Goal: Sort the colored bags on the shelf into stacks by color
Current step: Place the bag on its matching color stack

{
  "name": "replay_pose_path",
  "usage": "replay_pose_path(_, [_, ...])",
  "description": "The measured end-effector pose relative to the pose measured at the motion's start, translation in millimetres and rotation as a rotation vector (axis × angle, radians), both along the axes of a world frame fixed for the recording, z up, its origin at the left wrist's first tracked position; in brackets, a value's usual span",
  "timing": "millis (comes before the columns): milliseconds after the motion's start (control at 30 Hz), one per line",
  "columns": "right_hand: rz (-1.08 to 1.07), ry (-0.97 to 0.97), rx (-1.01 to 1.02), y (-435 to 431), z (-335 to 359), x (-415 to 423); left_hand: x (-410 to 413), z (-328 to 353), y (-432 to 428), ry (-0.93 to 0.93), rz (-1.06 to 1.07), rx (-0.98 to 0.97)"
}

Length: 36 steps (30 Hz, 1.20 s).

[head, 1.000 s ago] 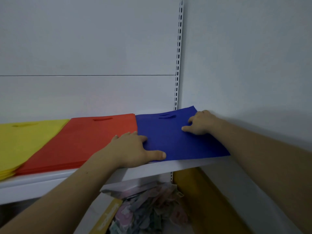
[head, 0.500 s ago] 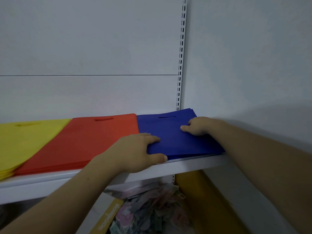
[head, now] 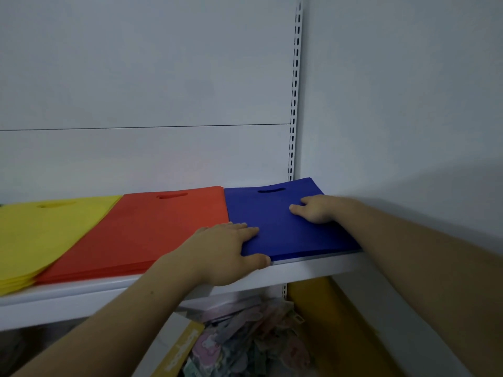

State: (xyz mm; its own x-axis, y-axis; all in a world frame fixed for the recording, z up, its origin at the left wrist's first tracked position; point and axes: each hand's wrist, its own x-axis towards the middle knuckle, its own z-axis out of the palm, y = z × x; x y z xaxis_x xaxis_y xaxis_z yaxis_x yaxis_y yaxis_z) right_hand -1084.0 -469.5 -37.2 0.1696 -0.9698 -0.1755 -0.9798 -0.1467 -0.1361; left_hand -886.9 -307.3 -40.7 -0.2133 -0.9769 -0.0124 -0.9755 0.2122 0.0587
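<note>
My left hand (head: 226,251) lay at the front left corner of the blue stack (head: 285,232), fingers stretched flat over the top bag and thumb set along the stack's front edge, pressing rather than gripping. My right hand (head: 315,209) rested on top of the same stack near its right side, fingers loosely bent with the tips on the fabric and nothing held. The blue stack sat at the right end of the white shelf (head: 313,268), in the corner by the slotted upright (head: 295,91). The red stack (head: 152,229) lay just beside it on the left, edges touching, and the yellow stack (head: 40,235) lay left of the red. Each top bag showed its handle slot toward the wall.
</note>
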Motion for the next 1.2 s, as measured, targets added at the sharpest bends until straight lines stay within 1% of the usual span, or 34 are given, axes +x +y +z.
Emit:
replay_pose_path(100, [-0.001, -0.012, -0.029, 2, 0, -3, -3, 0, -2, -0.036, -0.001, -0.018])
replay_pose_path(167, [0.004, -0.026, -0.042, 3, 2, -4, -3, 1, -1, -0.028, 0.003, -0.004])
replay_pose_path(233, [0.014, -0.051, -0.064, 4, 4, -1, 0, 3, 1, 0.010, 0.009, 0.024])
replay_pose_path(333, [0.058, -0.081, -0.105, 11, 11, 7, 8, 9, 4, 0.115, 0.035, 0.028])
replay_pose_path(400, [0.084, -0.113, -0.143, 19, 17, 17, 15, 15, 6, 0.171, 0.049, -0.001])
replay_pose_path(600, [0.180, -0.195, -0.290, 50, 34, 65, 58, 33, 35, 0.249, 0.080, -0.144])
replay_pose_path(733, [0.246, -0.247, -0.350, 79, 42, 124, 117, 35, 77, 0.271, 0.151, -0.208])
replay_pose_path(933, [0.380, -0.288, -0.369, 136, 51, 253, 223, 39, 160, 0.293, 0.295, -0.277])
replay_pose_path(1200, [0.585, -0.353, -0.314, 228, 49, 435, 369, 32, 291, 0.264, 0.537, -0.310])
